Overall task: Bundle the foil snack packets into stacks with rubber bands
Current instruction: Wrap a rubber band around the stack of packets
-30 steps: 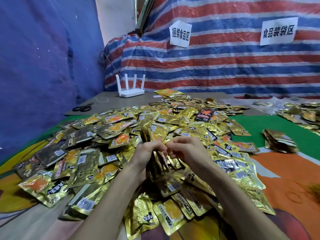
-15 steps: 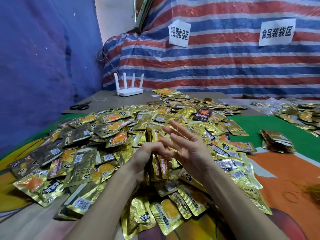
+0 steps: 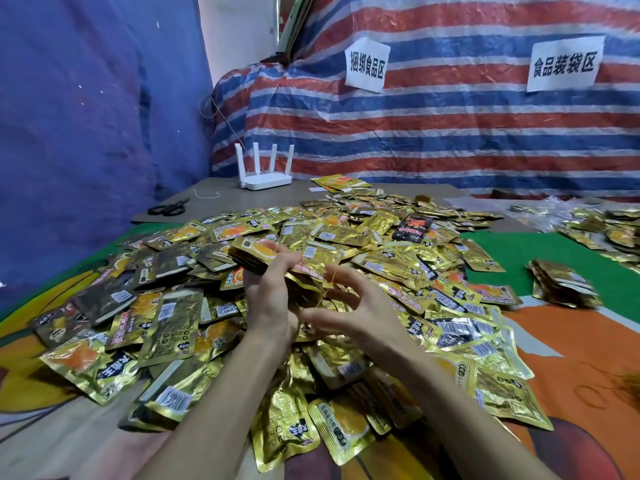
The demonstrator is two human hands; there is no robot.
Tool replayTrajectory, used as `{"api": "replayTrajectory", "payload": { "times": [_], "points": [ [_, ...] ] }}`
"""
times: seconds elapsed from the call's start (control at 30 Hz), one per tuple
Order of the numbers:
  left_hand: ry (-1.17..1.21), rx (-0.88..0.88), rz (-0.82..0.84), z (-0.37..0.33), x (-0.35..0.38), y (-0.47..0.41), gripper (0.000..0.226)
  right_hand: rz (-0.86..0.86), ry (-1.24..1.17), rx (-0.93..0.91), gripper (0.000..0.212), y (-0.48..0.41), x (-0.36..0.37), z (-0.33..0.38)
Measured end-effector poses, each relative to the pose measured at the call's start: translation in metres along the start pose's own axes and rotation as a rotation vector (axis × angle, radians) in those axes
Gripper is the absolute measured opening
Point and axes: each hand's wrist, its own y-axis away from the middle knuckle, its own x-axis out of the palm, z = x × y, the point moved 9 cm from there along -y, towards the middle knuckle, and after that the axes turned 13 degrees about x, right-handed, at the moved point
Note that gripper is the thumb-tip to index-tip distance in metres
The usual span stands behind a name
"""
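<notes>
A blue tarpaulin wall (image 3: 86,116) closes the left side, and a red, white and blue striped tarpaulin (image 3: 450,133) hangs behind the table, whose cloth shows green and orange patches (image 3: 571,341). Far beyond and to the left of the hands lie black-handled scissors (image 3: 168,207), with a white four-antenna router (image 3: 265,180) a little to their right. A wide heap of loose gold foil snack packets (image 3: 173,317) spreads under and around both forearms.

Above the middle of that heap, the left hand (image 3: 270,296) has its fingers curled round a thick stack of gold foil packets (image 3: 252,259), which sticks out up and to the left of the fist, tilted. Just right of that grip, a thin yellowish rubber band (image 3: 325,289) runs taut between the stack's near end and the right hand (image 3: 363,310). That hand holds nothing closed: its thumb and fingers are spread apart in a wide claw, the band caught across them. How many turns the band makes round the stack cannot be told.

Well to the right of both hands, a blurred bundle of gold packets (image 3: 561,282) lies on the green patch, and loose brownish rubber bands (image 3: 595,396) lie on the orange.
</notes>
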Motion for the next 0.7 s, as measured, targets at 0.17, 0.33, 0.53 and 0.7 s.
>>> {"api": "replayTrajectory", "payload": {
  "times": [0.17, 0.33, 0.53, 0.7],
  "points": [
    [0.082, -0.073, 0.106, -0.001, 0.012, 0.009, 0.005, -0.053, 0.000, -0.073, 0.097, 0.007, 0.013, 0.011],
    [0.126, -0.118, 0.171, 0.002, 0.027, 0.016, 0.015, -0.099, -0.184, -0.108, 0.089, 0.006, 0.000, 0.018],
    [0.093, -0.064, 0.183, -0.002, 0.024, 0.011, 0.014, -0.106, -0.206, -0.152, 0.077, 0.009, -0.011, 0.028],
    [0.168, -0.088, 0.216, 0.000, 0.029, 0.015, 0.017, -0.132, -0.118, -0.213, 0.075, 0.012, -0.010, 0.034]
  ]
}}
